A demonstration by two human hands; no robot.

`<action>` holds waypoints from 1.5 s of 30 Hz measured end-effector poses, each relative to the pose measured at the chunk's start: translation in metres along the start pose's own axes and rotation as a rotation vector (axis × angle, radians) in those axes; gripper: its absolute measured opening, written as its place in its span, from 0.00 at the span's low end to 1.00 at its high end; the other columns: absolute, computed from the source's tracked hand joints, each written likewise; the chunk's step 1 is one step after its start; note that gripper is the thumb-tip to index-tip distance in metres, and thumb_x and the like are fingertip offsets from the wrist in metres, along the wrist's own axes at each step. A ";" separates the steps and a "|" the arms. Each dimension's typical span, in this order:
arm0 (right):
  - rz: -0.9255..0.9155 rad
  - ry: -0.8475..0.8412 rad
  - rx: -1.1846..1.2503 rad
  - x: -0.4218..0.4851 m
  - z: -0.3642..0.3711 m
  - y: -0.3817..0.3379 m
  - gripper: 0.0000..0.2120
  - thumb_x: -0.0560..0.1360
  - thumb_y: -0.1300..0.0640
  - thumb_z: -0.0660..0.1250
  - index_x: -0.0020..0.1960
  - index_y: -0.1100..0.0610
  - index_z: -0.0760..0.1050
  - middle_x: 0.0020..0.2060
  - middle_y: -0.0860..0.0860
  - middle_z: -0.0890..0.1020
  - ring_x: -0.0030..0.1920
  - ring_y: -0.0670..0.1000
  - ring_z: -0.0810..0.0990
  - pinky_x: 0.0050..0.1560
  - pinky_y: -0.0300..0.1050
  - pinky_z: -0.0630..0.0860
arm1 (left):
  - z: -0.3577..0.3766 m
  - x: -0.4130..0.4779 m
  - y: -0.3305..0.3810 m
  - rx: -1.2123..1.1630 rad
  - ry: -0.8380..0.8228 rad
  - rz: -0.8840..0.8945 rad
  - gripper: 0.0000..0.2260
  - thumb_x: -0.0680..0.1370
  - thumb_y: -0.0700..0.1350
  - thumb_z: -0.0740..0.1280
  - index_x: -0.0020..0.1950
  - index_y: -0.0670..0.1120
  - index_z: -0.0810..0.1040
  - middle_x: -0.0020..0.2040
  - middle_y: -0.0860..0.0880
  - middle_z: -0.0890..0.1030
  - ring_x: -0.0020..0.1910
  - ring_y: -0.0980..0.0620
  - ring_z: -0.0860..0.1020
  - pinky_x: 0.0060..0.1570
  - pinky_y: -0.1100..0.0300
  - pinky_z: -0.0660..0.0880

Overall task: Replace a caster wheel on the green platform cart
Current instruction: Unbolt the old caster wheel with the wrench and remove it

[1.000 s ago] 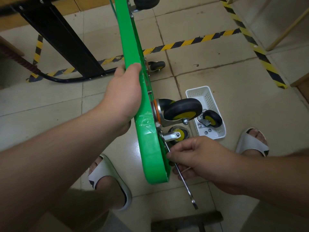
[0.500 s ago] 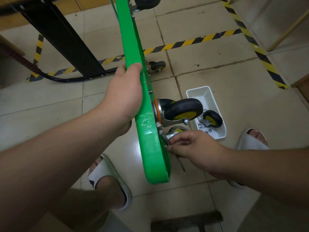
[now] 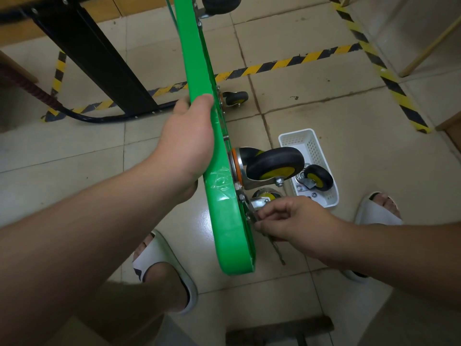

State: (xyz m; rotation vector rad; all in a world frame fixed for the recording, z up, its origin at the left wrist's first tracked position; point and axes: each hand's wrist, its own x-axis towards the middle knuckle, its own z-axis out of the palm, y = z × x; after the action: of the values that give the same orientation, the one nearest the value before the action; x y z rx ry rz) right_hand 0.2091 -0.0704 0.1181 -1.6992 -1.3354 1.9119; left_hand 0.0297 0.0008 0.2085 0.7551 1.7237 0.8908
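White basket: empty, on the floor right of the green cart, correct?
Not empty: the head view shows the white basket holding a loose caster wheel and a few small metal parts. It is on the floor right of the green cart.
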 end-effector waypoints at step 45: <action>0.006 -0.014 -0.083 0.001 -0.001 -0.005 0.03 0.73 0.57 0.77 0.46 0.53 0.85 0.41 0.53 0.87 0.40 0.48 0.84 0.46 0.42 0.83 | 0.001 -0.002 0.001 0.008 -0.002 0.002 0.19 0.82 0.57 0.59 0.71 0.52 0.70 0.57 0.47 0.81 0.51 0.45 0.83 0.55 0.43 0.80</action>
State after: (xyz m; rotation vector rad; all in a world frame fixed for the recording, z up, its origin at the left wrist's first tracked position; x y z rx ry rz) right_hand 0.2080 -0.0664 0.1209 -1.7324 -1.4349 1.8995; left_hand 0.0313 -0.0001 0.2100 0.7628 1.7258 0.8843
